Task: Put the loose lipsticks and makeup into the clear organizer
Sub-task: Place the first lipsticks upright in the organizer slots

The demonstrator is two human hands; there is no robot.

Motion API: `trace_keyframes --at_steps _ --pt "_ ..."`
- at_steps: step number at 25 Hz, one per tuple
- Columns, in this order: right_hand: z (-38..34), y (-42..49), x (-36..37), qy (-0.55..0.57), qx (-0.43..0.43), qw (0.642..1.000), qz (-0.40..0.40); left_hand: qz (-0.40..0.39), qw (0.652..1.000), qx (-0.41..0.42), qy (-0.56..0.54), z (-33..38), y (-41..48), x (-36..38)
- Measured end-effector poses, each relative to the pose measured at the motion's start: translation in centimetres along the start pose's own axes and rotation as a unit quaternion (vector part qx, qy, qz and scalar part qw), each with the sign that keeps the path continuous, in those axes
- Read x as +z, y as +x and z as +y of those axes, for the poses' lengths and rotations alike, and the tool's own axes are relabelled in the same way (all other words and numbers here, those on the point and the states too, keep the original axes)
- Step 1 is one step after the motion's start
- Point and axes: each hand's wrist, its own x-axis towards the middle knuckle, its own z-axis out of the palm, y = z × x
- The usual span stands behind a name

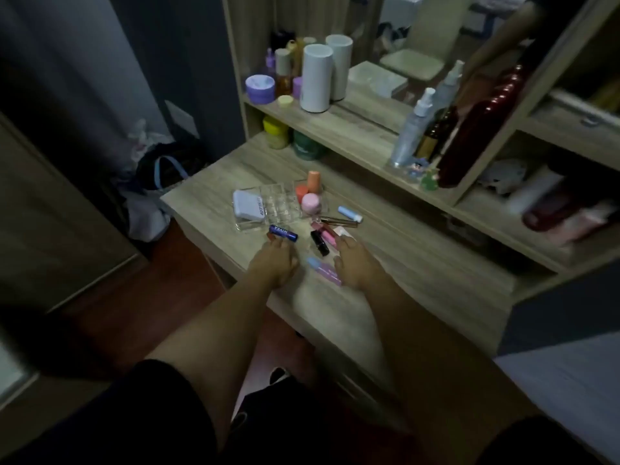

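A clear organizer [280, 209] sits on the wooden vanity top, with a pale blue compact [247, 203] in its left bay and orange and pink pots [309, 193] in its right bay. Just in front lies a dark blue lip balm tube [283, 232], and my left hand [273, 260] touches it with its fingertips. Loose items lie to the right: a black lipstick [319, 242], a pink tube [328, 237], a light blue tube [349, 213] and a slim gloss [339, 221]. My right hand [354, 263] rests flat beside a pink and blue tube [322, 270].
A shelf above the vanity top carries a white cylinder [317, 78], a purple jar [260, 88], spray bottles [412, 129] and a dark red bottle [476, 129]. Yellow and green jars [292, 137] stand under it. A mirror is behind. Bags lie on the floor at left.
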Motion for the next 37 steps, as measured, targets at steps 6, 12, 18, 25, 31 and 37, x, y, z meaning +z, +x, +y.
trace_keyframes --at_steps 6,12,18,25,31,37 --pt "1.0 4.9 1.6 -0.062 0.013 0.998 0.021 0.05 0.992 -0.052 -0.103 -2.1 2.4 1.5" --pt "3.1 5.9 2.8 -0.113 0.006 0.993 0.023 0.086 0.962 -0.151 -0.213 -1.0 3.7 2.6" --pt "3.4 5.8 2.1 -0.062 -0.007 0.998 0.011 0.12 0.931 -0.213 -0.273 0.5 3.7 2.5" --pt "1.3 7.0 -1.9 0.364 0.011 0.93 0.035 0.22 0.861 -0.19 -0.417 0.8 3.8 -1.7" --pt "-3.3 12.9 -4.0 0.434 -0.032 0.897 0.078 0.311 0.876 -0.114 -0.35 -2.3 7.6 -8.3" --pt "-5.8 17.9 -2.6 0.385 -0.043 0.916 0.102 0.293 0.913 -0.068 -0.274 -4.7 11.0 -9.4"
